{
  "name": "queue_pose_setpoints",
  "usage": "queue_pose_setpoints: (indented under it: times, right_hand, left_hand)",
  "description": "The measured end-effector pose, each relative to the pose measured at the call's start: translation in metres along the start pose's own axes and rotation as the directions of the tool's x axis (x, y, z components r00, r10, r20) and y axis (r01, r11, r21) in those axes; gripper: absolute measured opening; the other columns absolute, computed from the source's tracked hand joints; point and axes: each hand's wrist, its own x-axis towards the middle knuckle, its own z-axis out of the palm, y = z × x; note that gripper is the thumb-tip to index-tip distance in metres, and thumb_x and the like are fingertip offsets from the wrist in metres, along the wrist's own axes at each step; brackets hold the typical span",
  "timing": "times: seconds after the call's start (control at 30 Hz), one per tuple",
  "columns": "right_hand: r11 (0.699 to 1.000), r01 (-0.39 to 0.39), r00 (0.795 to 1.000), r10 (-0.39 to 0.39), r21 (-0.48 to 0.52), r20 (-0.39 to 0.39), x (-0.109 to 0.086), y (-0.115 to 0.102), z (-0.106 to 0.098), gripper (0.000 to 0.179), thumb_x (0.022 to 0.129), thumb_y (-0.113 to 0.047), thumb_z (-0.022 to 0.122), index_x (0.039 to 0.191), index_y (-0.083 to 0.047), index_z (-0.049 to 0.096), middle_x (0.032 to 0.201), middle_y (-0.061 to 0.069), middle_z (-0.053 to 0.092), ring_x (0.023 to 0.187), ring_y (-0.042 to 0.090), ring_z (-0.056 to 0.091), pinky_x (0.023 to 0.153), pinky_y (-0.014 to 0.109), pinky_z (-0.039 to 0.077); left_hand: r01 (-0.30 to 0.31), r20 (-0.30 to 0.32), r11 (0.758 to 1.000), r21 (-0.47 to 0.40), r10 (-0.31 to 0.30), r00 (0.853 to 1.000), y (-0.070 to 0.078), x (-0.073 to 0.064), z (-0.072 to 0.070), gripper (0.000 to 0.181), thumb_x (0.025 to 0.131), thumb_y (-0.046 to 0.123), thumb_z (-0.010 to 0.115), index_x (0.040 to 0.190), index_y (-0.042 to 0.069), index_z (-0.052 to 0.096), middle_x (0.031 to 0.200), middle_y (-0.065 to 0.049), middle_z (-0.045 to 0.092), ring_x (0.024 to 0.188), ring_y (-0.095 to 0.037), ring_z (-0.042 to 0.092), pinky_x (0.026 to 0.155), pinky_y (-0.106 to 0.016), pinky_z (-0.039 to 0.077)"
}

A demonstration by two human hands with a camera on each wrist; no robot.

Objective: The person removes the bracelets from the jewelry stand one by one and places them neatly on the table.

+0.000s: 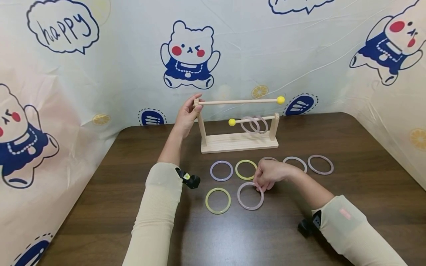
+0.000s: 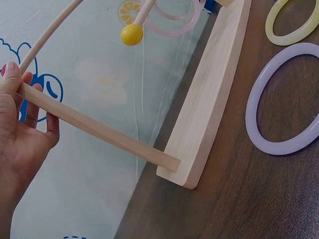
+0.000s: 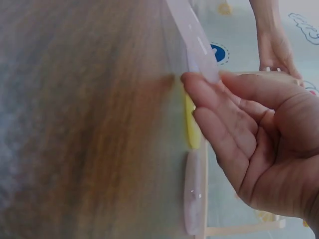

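Note:
A wooden stand (image 1: 239, 143) has a long upper rod (image 1: 243, 101) and a shorter lower rod, both tipped with yellow balls. My left hand (image 1: 188, 114) grips the top of the stand's left post (image 2: 94, 122), thumb in front. Two pinkish translucent rings (image 1: 242, 126) hang on the lower rod. With thumb and fingertips, my right hand (image 1: 271, 173) pinches the edge of a pink ring (image 1: 238, 198) in front of the stand. In the right wrist view that ring (image 3: 192, 37) is seen nearly edge-on, tilted up from the table.
Around the right hand lie a purple ring (image 1: 211, 171), a yellow ring (image 1: 236, 169), a nearer yellow ring (image 1: 206, 201), a pale ring (image 1: 294, 158) and a mauve ring (image 1: 321, 173). Another ring (image 1: 269, 158) is partly hidden behind the hand. A printed cloth (image 1: 239, 66) hangs behind the brown table (image 1: 133, 229).

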Motion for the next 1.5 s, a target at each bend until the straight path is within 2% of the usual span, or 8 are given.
queue_pose_setpoints:
  times: [0.27, 0.6, 0.7, 0.77, 0.9, 1.03, 1.23, 1.5]
  right_hand:
    - [0.983, -0.072, 0.989, 0.049, -0.169, -0.137, -0.002, -0.009, -0.006, 0.007, 0.077, -0.003, 0.065, 0.072, -0.004, 0.071, 0.061, 0.004, 0.065, 0.056, 0.015, 0.064, 0.052, 0.028, 0.050]
    - [0.991, -0.046, 0.933, -0.002, -0.124, -0.360, 0.001, -0.009, -0.023, 0.014, 0.083, -0.010, 0.066, 0.086, 0.003, 0.071, 0.065, 0.007, 0.066, 0.060, 0.016, 0.063, 0.055, 0.027, 0.048]
    - [0.989, -0.051, 0.880, -0.021, -0.140, -0.474, 0.004, -0.011, -0.028, 0.018, 0.084, -0.014, 0.067, 0.091, 0.002, 0.071, 0.070, 0.008, 0.067, 0.065, 0.017, 0.062, 0.058, 0.029, 0.048]
    - [0.982, -0.061, 0.816, -0.053, -0.178, -0.575, 0.005, -0.011, -0.032, 0.022, 0.083, -0.017, 0.068, 0.095, 0.002, 0.071, 0.076, 0.010, 0.069, 0.071, 0.021, 0.064, 0.061, 0.033, 0.048]
    - [0.962, -0.093, 0.663, -0.132, -0.256, -0.737, 0.009, -0.012, -0.039, 0.027, 0.083, -0.018, 0.068, 0.100, 0.003, 0.070, 0.086, 0.014, 0.069, 0.083, 0.030, 0.064, 0.069, 0.042, 0.047]
    - [0.971, -0.073, 0.573, -0.147, -0.229, -0.806, 0.015, -0.012, -0.046, 0.028, 0.086, -0.018, 0.065, 0.105, 0.003, 0.068, 0.094, 0.016, 0.068, 0.087, 0.032, 0.064, 0.071, 0.044, 0.047]
    - [0.983, -0.071, 0.507, -0.112, -0.171, -0.855, 0.026, -0.011, -0.055, 0.031, 0.087, -0.020, 0.065, 0.109, 0.002, 0.067, 0.099, 0.015, 0.068, 0.087, 0.029, 0.065, 0.070, 0.042, 0.048]
    - [0.996, -0.073, 0.501, -0.014, -0.058, -0.865, 0.041, -0.010, -0.060, 0.031, 0.088, -0.022, 0.064, 0.111, -0.001, 0.067, 0.101, 0.016, 0.067, 0.095, 0.031, 0.061, 0.073, 0.042, 0.046]
  left_hand:
    - [0.003, 0.006, 1.000, 0.013, -0.003, 1.000, 0.001, 0.000, 0.000, 0.042, 0.092, 0.013, 0.054, 0.134, 0.014, 0.049, 0.120, -0.007, 0.055, 0.102, -0.016, 0.049, 0.088, -0.031, 0.038]
    - [0.004, 0.009, 1.000, 0.011, -0.004, 1.000, 0.001, 0.000, 0.000, 0.042, 0.092, 0.013, 0.054, 0.134, 0.014, 0.049, 0.121, -0.007, 0.055, 0.101, -0.016, 0.048, 0.088, -0.031, 0.038]
    - [0.005, 0.009, 1.000, 0.012, -0.005, 1.000, 0.001, 0.000, 0.000, 0.042, 0.093, 0.013, 0.054, 0.134, 0.014, 0.049, 0.121, -0.007, 0.055, 0.102, -0.016, 0.048, 0.088, -0.032, 0.038]
    - [0.007, 0.008, 1.000, 0.014, -0.007, 1.000, 0.001, -0.001, 0.000, 0.042, 0.092, 0.013, 0.054, 0.134, 0.015, 0.049, 0.120, -0.007, 0.055, 0.102, -0.016, 0.048, 0.089, -0.032, 0.037]
    - [0.005, 0.005, 1.000, 0.016, -0.005, 1.000, 0.002, -0.001, 0.000, 0.042, 0.092, 0.013, 0.054, 0.134, 0.014, 0.049, 0.120, -0.006, 0.055, 0.101, -0.016, 0.048, 0.088, -0.032, 0.037]
    - [0.004, 0.005, 1.000, 0.021, -0.004, 1.000, 0.003, -0.001, 0.001, 0.042, 0.092, 0.013, 0.054, 0.134, 0.014, 0.049, 0.120, -0.007, 0.055, 0.101, -0.016, 0.048, 0.088, -0.031, 0.038]
    - [0.004, 0.005, 1.000, 0.024, -0.004, 1.000, 0.003, -0.001, 0.001, 0.042, 0.092, 0.014, 0.054, 0.134, 0.014, 0.049, 0.121, -0.007, 0.055, 0.103, -0.016, 0.048, 0.089, -0.032, 0.037]
    - [0.006, 0.009, 1.000, 0.024, -0.006, 1.000, 0.002, -0.001, 0.000, 0.043, 0.092, 0.014, 0.054, 0.135, 0.014, 0.048, 0.122, -0.007, 0.055, 0.104, -0.017, 0.048, 0.089, -0.031, 0.038]
